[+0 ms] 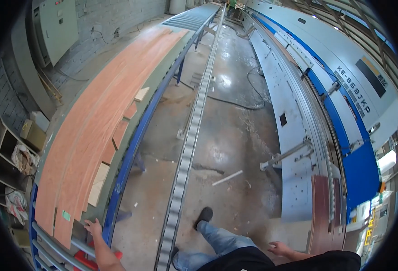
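My left hand reaches out with its fingers apart, beside the near end of the long reddish wood boards. It holds nothing, and I cannot tell whether a fingertip touches the wood. The boards lie lengthwise on a green-grey sheet over a roller conveyor; a small green label is on one of them. Low at my right side hangs my right hand, its fingers loosely extended with nothing visible in them. Nearest to it is a dark red-brown panel at the machine.
Between conveyor and machine runs a narrow wheeled rail. A long white-and-blue machine lines the right. On the floor are a white strip and a dark hose. Shelves stand at left; a person in green is far off.
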A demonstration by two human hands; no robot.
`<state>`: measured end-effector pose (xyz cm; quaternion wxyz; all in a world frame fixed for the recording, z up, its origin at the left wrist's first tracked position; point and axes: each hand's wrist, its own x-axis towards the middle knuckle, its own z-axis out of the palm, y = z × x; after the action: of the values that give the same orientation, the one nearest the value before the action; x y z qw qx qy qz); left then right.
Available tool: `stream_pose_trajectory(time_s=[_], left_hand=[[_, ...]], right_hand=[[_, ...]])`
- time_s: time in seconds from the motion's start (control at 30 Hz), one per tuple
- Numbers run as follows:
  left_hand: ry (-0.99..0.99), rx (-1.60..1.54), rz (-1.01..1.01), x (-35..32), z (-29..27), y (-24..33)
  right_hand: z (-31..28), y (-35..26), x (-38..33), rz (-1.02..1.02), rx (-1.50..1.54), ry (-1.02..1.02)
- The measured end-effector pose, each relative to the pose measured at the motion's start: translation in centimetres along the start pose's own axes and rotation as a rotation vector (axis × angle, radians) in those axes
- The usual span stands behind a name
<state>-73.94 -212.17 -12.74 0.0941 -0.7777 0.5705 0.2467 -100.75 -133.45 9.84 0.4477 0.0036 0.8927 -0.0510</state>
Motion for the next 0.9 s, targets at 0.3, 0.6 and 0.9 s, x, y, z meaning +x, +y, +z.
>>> stream_pose_trajectory(time_s=[0.3,0.6,0.9], left_hand=[[0.139,0.227,-0.048,-2.3,4.1,19.9],[0.132,0.301,0.044,-3.9,8.2,40.5],[0.074,0.174,0.051,-4.1,12.5,61.3]], right_hand=[[-23.0,-7.0,17.2,-0.042,-0.082,0.165],[-38.7,-17.2,32.4,-0.257,-0.165,0.146],[-53.2,-14.1,45.5,-0.006,-0.051,0.051]])
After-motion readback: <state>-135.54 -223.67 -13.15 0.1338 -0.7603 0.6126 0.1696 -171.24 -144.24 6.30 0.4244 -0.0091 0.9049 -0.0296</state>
